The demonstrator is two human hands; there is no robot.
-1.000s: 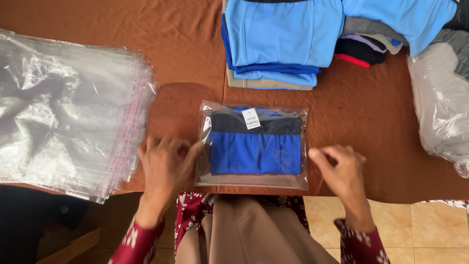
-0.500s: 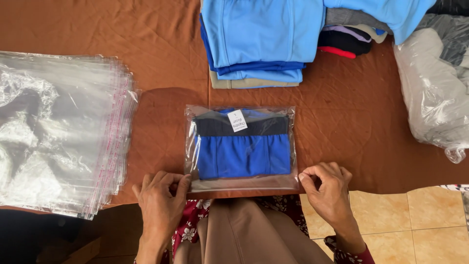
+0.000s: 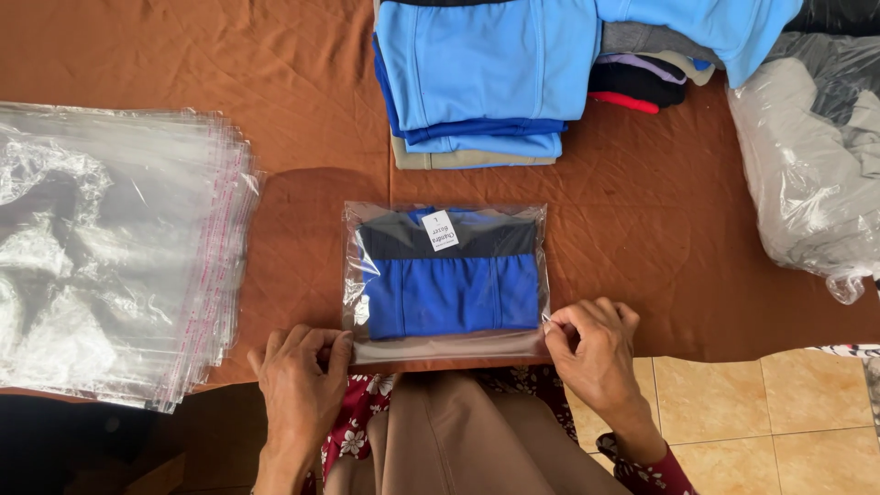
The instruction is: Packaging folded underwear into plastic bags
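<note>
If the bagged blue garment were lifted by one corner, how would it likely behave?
The bagged garment would likely sag, being folded cloth. Its glossy film looks slippery. The left hand and right hand pinch its near corners.

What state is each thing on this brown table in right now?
Clear plastic bag with folded blue and grey garment: filled, lying flat, near edge pinched at both corners.
Left hand: grip on near left corner.
Right hand: grip on near right corner.
Stack of empty clear bags: flat, unfilled.
Pile of folded blue garments: stacked, unbagged.

The stack of folded light-blue garments (image 3: 486, 78) at twelve o'clock and the pile of clear plastic bags (image 3: 110, 252) at nine o'clock are cut off by the picture's edges.
</note>
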